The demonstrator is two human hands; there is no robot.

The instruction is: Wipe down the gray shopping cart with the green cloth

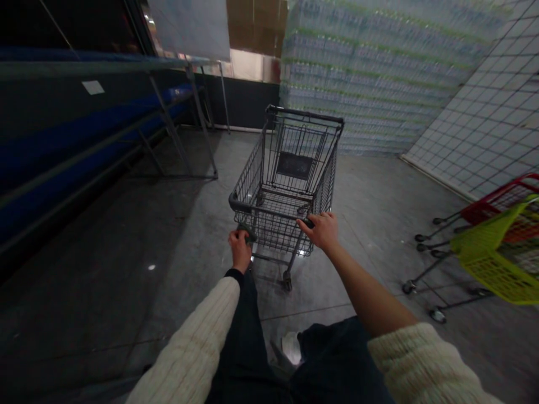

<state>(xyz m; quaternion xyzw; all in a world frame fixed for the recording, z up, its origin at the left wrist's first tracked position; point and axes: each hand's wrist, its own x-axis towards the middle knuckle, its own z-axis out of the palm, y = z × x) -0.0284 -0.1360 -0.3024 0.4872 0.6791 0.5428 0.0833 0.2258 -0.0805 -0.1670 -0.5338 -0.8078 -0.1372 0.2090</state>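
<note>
A grey wire shopping cart (pixel 287 212) stands in front of me, its basket holding nothing I can make out. Across its far end runs a dark bar (pixel 305 114); a dark panel (pixel 295 165) sits on the wire just below. My right hand (pixel 323 230) is closed over the near right corner of the rim, thumb pointing left along it. Below the near left corner, my left hand (pixel 240 249) is closed on a dark green, cloth-like piece (pixel 247 232), close to the wire. Whether that piece touches the cart I cannot tell.
Stacked packs of wrapped bottles (pixel 357 78) rise behind the cart. On the right stand a yellow-green cart (pixel 492 258), a red cart (pixel 492 203) and a wire grid (pixel 484 112) along the wall. A metal-framed table (pixel 196 106) is at left. My shoe (pixel 291 348) is below.
</note>
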